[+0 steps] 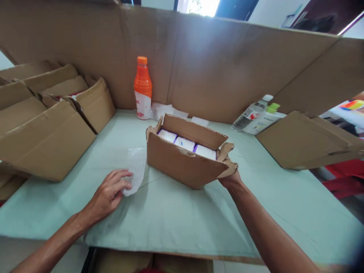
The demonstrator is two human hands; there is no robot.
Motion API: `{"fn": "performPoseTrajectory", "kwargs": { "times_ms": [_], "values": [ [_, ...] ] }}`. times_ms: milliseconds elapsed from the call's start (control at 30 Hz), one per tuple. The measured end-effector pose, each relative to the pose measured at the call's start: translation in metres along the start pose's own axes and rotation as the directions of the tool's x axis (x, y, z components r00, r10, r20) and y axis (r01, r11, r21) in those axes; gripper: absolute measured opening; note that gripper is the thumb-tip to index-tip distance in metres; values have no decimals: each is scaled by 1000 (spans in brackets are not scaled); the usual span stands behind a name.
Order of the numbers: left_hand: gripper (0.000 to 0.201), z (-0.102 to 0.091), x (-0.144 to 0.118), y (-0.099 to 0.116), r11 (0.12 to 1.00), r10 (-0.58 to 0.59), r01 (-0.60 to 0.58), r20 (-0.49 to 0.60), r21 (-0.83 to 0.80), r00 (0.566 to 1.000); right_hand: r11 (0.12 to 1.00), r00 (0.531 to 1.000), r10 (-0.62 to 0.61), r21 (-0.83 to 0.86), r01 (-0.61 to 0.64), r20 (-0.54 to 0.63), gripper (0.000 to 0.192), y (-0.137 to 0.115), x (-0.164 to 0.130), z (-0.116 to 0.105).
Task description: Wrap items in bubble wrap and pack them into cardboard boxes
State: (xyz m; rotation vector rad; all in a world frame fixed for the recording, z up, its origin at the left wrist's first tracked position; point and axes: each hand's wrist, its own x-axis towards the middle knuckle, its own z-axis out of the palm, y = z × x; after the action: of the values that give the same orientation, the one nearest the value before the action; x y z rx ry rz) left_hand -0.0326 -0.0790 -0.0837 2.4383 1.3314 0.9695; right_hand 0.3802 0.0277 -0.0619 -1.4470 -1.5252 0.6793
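An open cardboard box stands in the middle of the pale green table, flaps up. Inside it lie three white packets with purple edges, side by side. My right hand is at the box's near right corner, mostly hidden behind the small side flap and touching it. My left hand rests on the table to the left of the box, fingertips pressing on a sheet of clear bubble wrap.
A large open carton sits at the left. An orange bottle stands against the cardboard back wall. A clear bottle and a white bottle lie at the right, beside another carton.
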Motion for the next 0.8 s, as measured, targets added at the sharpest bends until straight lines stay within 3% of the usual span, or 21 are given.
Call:
{"fn": "performPoseTrajectory", "kwargs": {
  "times_ms": [133,200,267,333,367,400,433,500,567,667,733,800],
  "values": [
    [38,-23,-26,-6,995,-55,60,73,-75,996,964,976,214,170,-203,-45,40,3,-50,-14],
    [33,-36,-42,-13,988,-131,136,69,-74,989,953,953,287,126,-274,-97,34,3,-85,-22],
    [26,-46,-56,-17,976,-202,205,54,-69,978,967,961,253,1,-255,-111,33,-3,-121,-22],
    [21,-51,-68,-17,964,-251,253,40,-76,967,990,997,74,-124,-70,29,26,-17,-150,-10],
    [18,-52,-72,-15,960,-266,268,33,-79,963,983,986,-61,-160,87,155,21,-27,-159,2],
    [16,-52,-75,-14,957,-278,280,32,-80,960,952,936,-202,-168,258,290,19,-37,-164,16],
    [15,-51,-77,-12,953,-291,293,38,-77,956,897,856,-322,-159,412,404,22,-47,-164,32],
    [16,-50,-81,-9,948,-310,313,54,-61,949,780,724,-432,-180,599,537,36,-65,-154,68],
    [20,-50,-84,-8,947,-314,318,78,-39,946,715,705,-404,-280,640,583,43,-75,-136,103],
    [25,-49,-90,-8,957,-291,291,94,11,952,661,691,-341,-360,658,637,28,-78,-113,137],
    [28,-43,-90,-7,963,-270,266,93,51,958,635,653,-347,-343,692,674,15,-76,-110,140],
    [32,-32,-83,-3,972,-231,225,94,69,969,618,645,-380,-337,710,663,12,-71,-117,126]
  ]
}}
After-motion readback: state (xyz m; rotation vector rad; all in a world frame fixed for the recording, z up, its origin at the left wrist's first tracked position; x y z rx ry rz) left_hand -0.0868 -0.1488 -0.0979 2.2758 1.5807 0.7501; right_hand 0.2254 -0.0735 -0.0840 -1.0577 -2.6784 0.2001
